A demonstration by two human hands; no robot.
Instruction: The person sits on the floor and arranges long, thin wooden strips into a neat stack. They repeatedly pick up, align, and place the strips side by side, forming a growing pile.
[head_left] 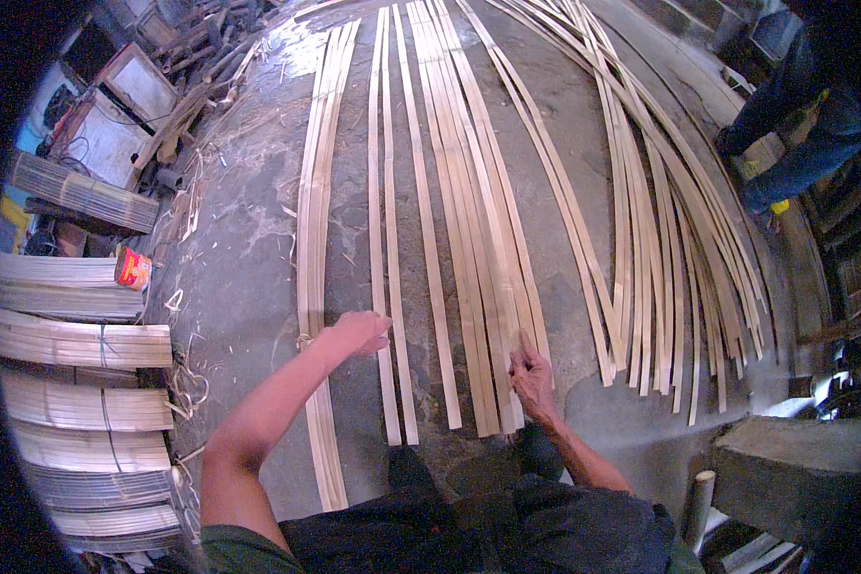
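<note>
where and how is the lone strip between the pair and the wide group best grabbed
The lone strip is probably best pinched across its narrow width at its near end, from above on the near side: it is long and thin, that end faces the picture's bottom, and gaps flank it.

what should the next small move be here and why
Perhaps the left hand should nudge the pair of strips rightward: it is at the left one, and gaps separate the pair from the lone strip and the wider group beyond, where the right hand is.
</note>
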